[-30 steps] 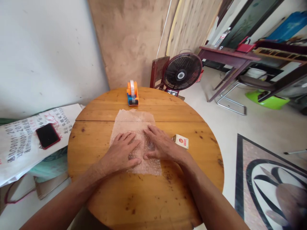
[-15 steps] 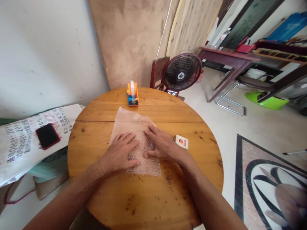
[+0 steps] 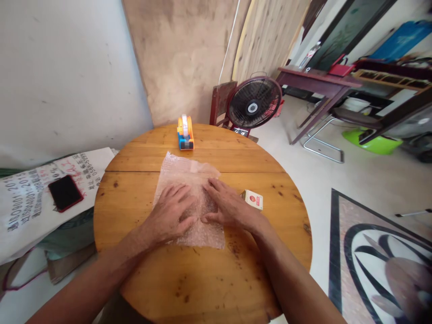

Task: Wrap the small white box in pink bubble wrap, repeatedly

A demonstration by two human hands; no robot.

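A sheet of clear bubble wrap [image 3: 189,173] lies spread on the round wooden table [image 3: 189,279]. My left hand [image 3: 173,211] rests on its left part, palm down with the fingers apart. Over the right part lies my right hand [image 3: 224,204], also flat with spread fingers, its thumb pointing left. Neither hand grips anything. Just right of my right hand sits a small white and tan box [image 3: 253,200] with a red label. An orange and blue tape dispenser [image 3: 185,135] stands beyond the sheet, near the far edge.
At the left, a phone [image 3: 65,192] lies on a white printed sack [image 3: 27,202]. A black fan [image 3: 253,107] and a wooden chair [image 3: 221,103] stand behind the table. Farther right are a dark red table [image 3: 313,78] and a metal-legged chair [image 3: 354,117].
The view has shifted very slightly. Both hands stay on the bubble wrap in nearly the same places, and the box and tape dispenser have not moved on the table.
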